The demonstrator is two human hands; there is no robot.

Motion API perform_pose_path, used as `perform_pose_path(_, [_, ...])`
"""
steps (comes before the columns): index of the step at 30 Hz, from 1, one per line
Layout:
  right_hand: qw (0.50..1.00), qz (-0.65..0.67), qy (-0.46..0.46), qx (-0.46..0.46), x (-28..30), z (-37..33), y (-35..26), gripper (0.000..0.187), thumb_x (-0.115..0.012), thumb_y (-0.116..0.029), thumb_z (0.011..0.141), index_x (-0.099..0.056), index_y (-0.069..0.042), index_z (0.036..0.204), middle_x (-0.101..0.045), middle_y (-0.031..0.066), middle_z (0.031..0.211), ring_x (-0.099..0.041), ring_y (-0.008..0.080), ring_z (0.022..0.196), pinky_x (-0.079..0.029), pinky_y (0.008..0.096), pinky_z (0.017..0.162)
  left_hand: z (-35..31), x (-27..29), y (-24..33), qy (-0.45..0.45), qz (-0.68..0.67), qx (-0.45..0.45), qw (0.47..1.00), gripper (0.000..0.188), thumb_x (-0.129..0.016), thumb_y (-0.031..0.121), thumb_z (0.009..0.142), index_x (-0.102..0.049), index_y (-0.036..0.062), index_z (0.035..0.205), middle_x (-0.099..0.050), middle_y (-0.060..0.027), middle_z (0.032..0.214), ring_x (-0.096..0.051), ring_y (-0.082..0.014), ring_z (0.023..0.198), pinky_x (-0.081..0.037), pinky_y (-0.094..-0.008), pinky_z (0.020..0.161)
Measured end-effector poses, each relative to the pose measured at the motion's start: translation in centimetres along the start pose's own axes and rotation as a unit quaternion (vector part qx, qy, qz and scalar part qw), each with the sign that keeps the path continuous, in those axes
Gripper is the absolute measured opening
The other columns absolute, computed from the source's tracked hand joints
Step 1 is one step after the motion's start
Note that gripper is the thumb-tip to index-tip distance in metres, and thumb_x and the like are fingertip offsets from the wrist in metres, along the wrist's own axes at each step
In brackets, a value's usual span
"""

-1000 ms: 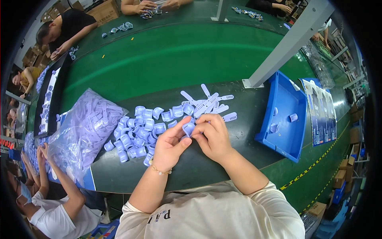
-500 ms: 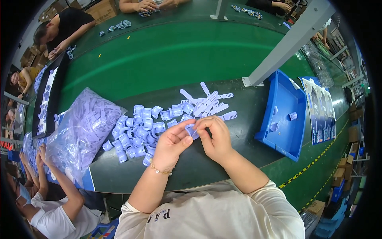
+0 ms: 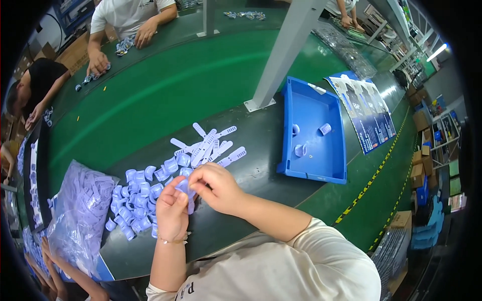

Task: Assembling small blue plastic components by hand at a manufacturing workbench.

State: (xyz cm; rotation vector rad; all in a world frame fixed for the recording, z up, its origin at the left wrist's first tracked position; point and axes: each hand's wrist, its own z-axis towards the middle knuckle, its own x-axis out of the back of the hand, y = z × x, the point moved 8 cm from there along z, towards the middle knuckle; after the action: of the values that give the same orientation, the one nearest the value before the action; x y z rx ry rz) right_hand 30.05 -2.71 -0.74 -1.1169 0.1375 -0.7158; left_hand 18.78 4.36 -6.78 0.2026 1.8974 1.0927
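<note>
My left hand (image 3: 173,213) is closed around a light purple curved plastic piece (image 3: 184,186), thumb on its near side. Against it, my right hand (image 3: 218,188) pinches with thumb and fingertips, partly hiding the piece. A purple strip (image 3: 191,205) hangs below the fingers, apparently part of a slotted strap. Just left of my hands lies a heap of similar curved purple pieces (image 3: 133,200). Beyond them, flat slotted purple straps (image 3: 208,148) are fanned out on the dark table.
A blue tray (image 3: 314,176) at right holds a few curved pieces (image 3: 300,150). A clear bag of straps (image 3: 85,200) stands at left. A grey post (image 3: 286,55) rises behind, near a printed sheet (image 3: 369,120). Co-workers' hands (image 3: 145,32) are across the green belt (image 3: 165,100).
The view has swung right, so table things sit further left and the tray shows more fully. My hands stay together on the curved piece; a strip now shows below the fingers.
</note>
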Motion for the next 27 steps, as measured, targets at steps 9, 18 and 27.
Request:
perform_pose_path(9, [0.986, -0.076, -0.077, 0.129, -1.0, 0.5, -1.6, 0.026, -0.073, -0.015, 0.074, -0.063, -0.012, 0.097, -0.061, 0.0013, 0.08, -0.056, 0.0227, 0.079, -0.044, 0.0349, 0.073, 0.3, 0.6, 1.1, -0.003, 0.03, -0.073, 0.997, 0.035, -0.064, 0.008, 0.088, -0.05, 0.0036, 0.12, -0.065, -0.0076, 0.093, -0.062, -0.0166, 0.088, -0.049, -0.0297, 0.081])
perform_pose_path(18, [0.955, 0.197, -0.204, -0.087, -1.7, 0.2, 0.3, 0.035, -0.071, -0.003, 0.077, -0.062, -0.008, 0.11, -0.063, 0.0001, 0.084, -0.055, 0.0108, 0.075, -0.045, 0.0268, 0.073, 0.2, 1.5, 0.7, -0.064, 0.032, -0.052, 0.996, 0.009, -0.067, 0.009, 0.087, -0.062, 0.0018, 0.09, -0.066, -0.0052, 0.091, -0.06, -0.0123, 0.08, -0.047, -0.0242, 0.074])
perform_pose_path(27, [0.949, 0.262, -0.093, -0.148, -1.0, -0.9, 2.4, 0.017, -0.056, 0.005, 0.089, -0.052, -0.003, 0.105, -0.057, 0.0061, 0.098, -0.058, 0.0109, 0.081, -0.05, 0.0252, 0.072, -0.4, -0.9, 1.2, -0.087, 0.146, -0.033, 0.985, 0.008, -0.061, 0.003, 0.09, -0.064, 0.0009, 0.097, -0.065, -0.0021, 0.092, -0.058, -0.0072, 0.082, -0.047, -0.0203, 0.073])
